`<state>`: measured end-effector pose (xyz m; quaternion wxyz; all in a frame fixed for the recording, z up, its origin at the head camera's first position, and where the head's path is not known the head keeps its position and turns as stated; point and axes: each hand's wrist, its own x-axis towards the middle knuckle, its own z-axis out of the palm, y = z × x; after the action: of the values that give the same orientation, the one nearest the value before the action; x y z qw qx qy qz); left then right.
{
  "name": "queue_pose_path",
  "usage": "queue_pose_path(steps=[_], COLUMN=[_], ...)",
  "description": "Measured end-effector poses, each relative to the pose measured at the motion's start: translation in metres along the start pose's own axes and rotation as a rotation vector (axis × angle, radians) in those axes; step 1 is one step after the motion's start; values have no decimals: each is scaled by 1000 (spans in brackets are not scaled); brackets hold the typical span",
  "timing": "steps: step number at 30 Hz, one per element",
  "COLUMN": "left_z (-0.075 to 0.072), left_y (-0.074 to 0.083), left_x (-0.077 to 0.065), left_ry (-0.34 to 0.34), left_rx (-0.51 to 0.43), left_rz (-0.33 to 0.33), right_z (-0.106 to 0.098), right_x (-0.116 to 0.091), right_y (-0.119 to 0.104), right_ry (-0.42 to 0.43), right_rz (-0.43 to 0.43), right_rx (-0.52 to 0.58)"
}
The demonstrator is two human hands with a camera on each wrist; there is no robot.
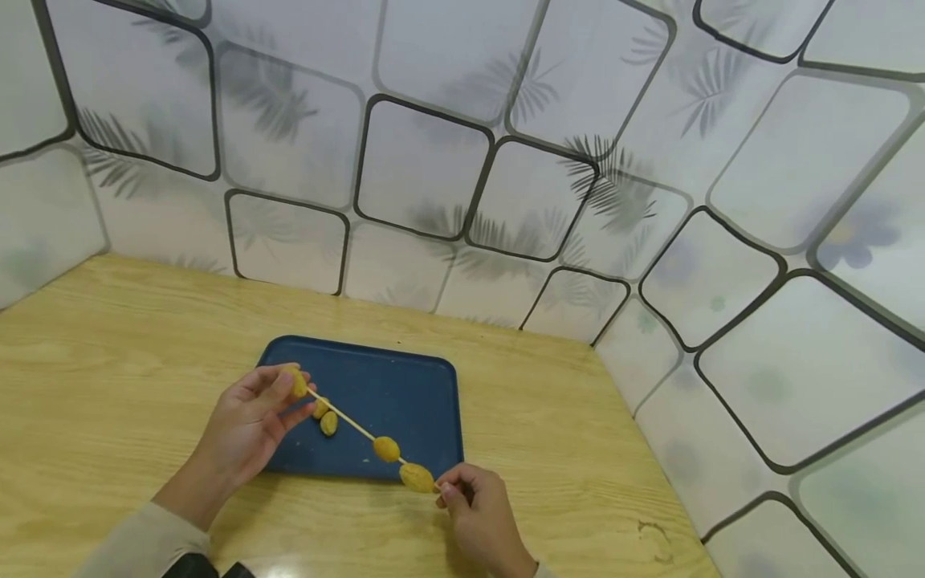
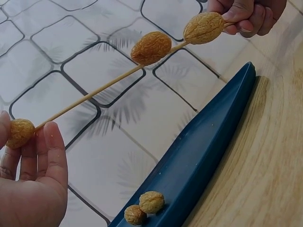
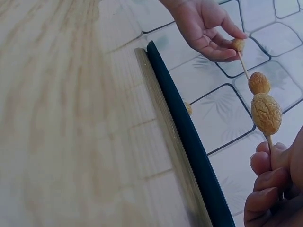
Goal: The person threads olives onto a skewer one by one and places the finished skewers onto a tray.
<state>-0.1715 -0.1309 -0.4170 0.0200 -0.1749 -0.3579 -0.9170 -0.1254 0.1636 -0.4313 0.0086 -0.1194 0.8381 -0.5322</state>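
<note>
A thin wooden skewer point(image 1: 347, 419) slants over the blue tray, carrying two wrinkled golden-brown balls near its lower right end. My right hand point(image 1: 480, 510) pinches that end, just beyond the larger ball point(image 1: 417, 478); the smaller ball point(image 1: 386, 449) sits close beside it. At the other end, my left hand point(image 1: 249, 421) pinches a third ball point(image 2: 20, 133) between thumb and fingers, right at the skewer's tip. Whether the tip has entered this ball I cannot tell. Bare stick shows between it and the other two.
The blue tray point(image 1: 426, 385) lies on a wood-grain table point(image 1: 564, 433). Two loose balls, one of them a small ball point(image 1: 328, 423), rest on its left part, beneath my left hand. A patterned wall point(image 1: 419, 177) rises behind the table and along its right side.
</note>
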Motion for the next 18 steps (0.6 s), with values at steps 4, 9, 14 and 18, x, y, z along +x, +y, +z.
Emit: queue_pose_path(steps=[4, 9, 14, 18], left_z=[-1, -4, -5, -2], left_y=[1, 2, 2, 0], left_x=[0, -1, -2, 2], left_ry=[-15, -14, -21, -26], left_rx=[-7, 0, -20, -28], left_rz=[-3, 15, 20, 5], right_z=[1, 2, 3, 1], right_x=[1, 1, 0, -1], right_y=[0, -1, -3, -5], right_ry=[-1, -7, -7, -5], right_rz=[6, -7, -40, -42], right_rx=[-1, -5, -1, -8])
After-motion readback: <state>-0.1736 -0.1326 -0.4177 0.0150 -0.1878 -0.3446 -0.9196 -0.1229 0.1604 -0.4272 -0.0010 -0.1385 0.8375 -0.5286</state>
